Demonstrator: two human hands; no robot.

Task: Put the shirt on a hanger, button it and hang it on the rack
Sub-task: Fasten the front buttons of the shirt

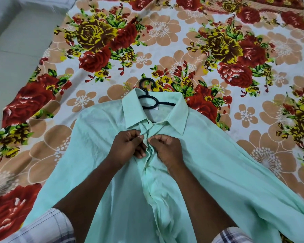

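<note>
Just below the black plastic hanger (148,100), on the red-and-yellow flowered cloth bedsheet (253,58): buttoning in hand, near the top of the front. Clamped on one edge of the placket (148,165), thumb and curled fingers of the left hand (128,146); pinching the facing edge, the right hand (167,148), knuckles close together, almost touching. Button itself hidden between the fingertips; cannot tell whether through its hole yet. Probably next: push it through, then shift both pinches further below the hanger, button by button, keeping the two edges level. Lying front up, the pale mint-green collared shirt of thin cloth (209,155), sleeves spread to either side of the hanger, collar (179,118) round the hanger's neck, hook poking out beyond. Soft, rumpled along the front below the hands, apparently unfastened there. No rack in view.
</note>
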